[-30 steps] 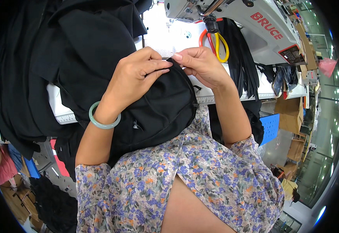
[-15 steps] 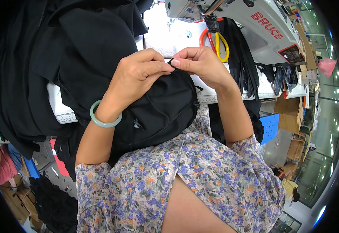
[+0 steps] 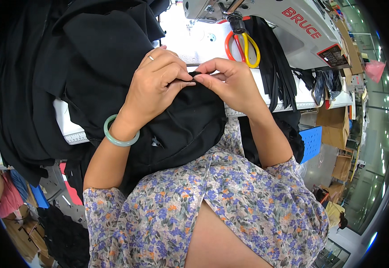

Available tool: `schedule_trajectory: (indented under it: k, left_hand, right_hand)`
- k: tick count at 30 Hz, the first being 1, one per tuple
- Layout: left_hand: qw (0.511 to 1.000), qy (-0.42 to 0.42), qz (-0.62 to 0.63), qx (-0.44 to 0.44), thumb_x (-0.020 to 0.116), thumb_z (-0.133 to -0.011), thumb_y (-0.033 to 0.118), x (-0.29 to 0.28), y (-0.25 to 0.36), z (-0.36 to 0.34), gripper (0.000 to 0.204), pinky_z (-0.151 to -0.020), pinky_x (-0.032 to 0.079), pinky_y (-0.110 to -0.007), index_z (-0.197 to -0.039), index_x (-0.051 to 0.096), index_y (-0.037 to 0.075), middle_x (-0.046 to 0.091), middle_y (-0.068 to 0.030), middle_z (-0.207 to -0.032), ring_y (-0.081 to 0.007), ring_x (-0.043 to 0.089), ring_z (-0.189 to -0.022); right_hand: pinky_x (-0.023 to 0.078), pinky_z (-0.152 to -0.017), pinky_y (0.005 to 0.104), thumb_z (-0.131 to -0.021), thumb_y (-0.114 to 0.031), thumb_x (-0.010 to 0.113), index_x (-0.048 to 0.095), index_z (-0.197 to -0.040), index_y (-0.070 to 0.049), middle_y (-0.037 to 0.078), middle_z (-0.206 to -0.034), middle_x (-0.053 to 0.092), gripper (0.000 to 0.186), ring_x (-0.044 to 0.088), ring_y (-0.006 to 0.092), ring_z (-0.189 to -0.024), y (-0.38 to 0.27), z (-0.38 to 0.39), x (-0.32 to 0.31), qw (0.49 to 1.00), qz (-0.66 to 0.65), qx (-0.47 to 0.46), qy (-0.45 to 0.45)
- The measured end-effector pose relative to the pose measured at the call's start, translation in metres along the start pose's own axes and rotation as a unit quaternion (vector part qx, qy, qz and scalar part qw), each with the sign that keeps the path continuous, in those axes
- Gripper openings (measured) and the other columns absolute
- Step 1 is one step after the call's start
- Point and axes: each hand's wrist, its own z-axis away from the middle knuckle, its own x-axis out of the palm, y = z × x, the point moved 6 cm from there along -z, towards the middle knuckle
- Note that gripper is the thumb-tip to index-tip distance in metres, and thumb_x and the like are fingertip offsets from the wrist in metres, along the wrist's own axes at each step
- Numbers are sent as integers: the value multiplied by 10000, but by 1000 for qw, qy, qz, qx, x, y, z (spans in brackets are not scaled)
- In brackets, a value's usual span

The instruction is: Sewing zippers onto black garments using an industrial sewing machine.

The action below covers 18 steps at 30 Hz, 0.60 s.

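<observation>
Two hands (image 3: pixel 156 82) (image 3: pixel 234 87), one bangle (image 3: pixel 121 143), probably one pair of scissors (image 3: pixel 246 49) show.

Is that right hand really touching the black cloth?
Touching. The head view shows the right hand pinching part of the black cloth at its upper edge.

large red lettering (image 3: pixel 301 22) on white sewing machine (image 3: pixel 292 35), beyond and right of grip (image 3: pixel 193 77). farther right, same machine: dark label (image 3: pixel 333 56), print too small to read. nearer than grip, both sides: ruler marks (image 3: pixel 76 138) along table edge (image 3: pixel 244 112).
</observation>
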Motion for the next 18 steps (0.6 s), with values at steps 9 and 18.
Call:
schedule_trajectory:
  k: [9,18]
  left_hand:
    - [991,-2,107,-78,753,-697,-13,-1,-7,3,153,-635,512,-280,-785,628,-11,644,-64,-852,-211,625,-687]
    - [953,-79,177,-233,718,-773,-13,2,-25,8,81,-735,493,-236,-832,663,-24,680,-65,-829,-128,635,-784]
  right_hand:
    - [530,-737,250,-821,11,680,677,-919,43,93,-859,696,103,677,149,-808,-16,7,2,978,132,-161,16]
    - [542,-776,251,-816,-23,703,682,-956,34,64,-879,698,153,661,108,-824,-5,9,11,994,7,-97,40]
